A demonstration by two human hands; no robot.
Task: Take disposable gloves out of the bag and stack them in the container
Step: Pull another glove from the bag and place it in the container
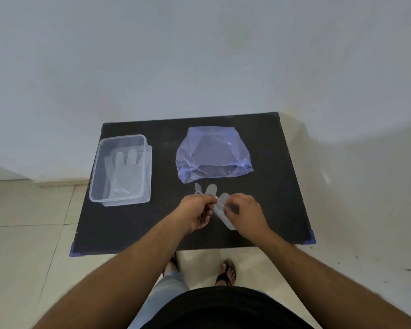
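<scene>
While both hands pinch it, a clear glove (pixel 220 208) hangs crumpled just above the near-centre of the black table (pixel 133 229). Left hand (pixel 196 213) has thumb + fingers pressed shut on the glove's upper edge; right hand (pixel 244 213) is curled over its lower part, fingertips closed on the film. Glove fingers poke out beyond the knuckles, toward the bag (pixel 214 154).

That bluish bag sits just behind the hands, mouth facing the person, near but not touching the glove. Can't tell how many gloves are left inside.

Container (pixel 120 169) stands well apart to the left, close to the table's left edge, w/ one glove (pixel 122 173) lying flat in it, fingers pointing away. Bare black surface lies between hands and container, nothing on it.

Right of the bag there is open tabletop up to the right edge. Near edge is just below the wrists; blue tape corners (pixel 311 237) mark it. Wall (pixel 199 55) rises directly behind the table. Tiled floor (pixel 22 245) on the left, sandalled feet (pixel 227 273) under the near edge.
</scene>
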